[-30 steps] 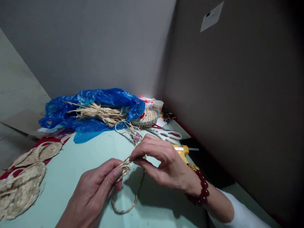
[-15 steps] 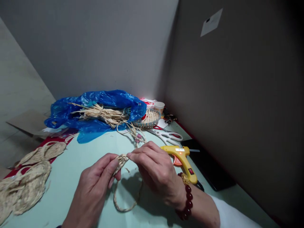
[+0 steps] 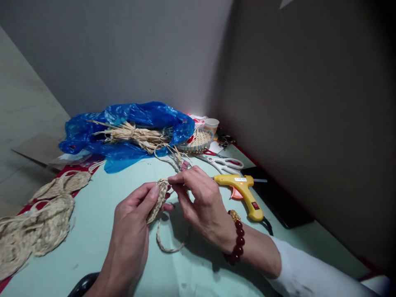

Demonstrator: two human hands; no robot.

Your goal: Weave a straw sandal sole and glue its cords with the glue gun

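Observation:
My left hand (image 3: pixel 133 222) pinches a braided straw piece (image 3: pixel 158 199) between thumb and fingers, above the pale green table (image 3: pixel 99 247). My right hand (image 3: pixel 198 198) is closed too, its fingertips pinching the top end of the same braid. A loop of braided straw cord (image 3: pixel 168 247) hangs from the piece and lies on the table below my hands. A dark red bead bracelet (image 3: pixel 236 243) circles my right wrist.
A yellow glue gun (image 3: pixel 244 192) lies right of my hands, white-handled scissors (image 3: pixel 224 163) behind it. A blue plastic bag (image 3: pixel 123 128) with a straw bundle (image 3: pixel 136 136), a small woven basket (image 3: pixel 198 142) and a cup (image 3: pixel 212 123) sit at the back. Woven straw pieces (image 3: pixel 34 231) lie left.
Both hands have shifted slightly up and away with the braid, and my right wrist has moved off the glue gun, which now shows in full. The view has tilted down a little.

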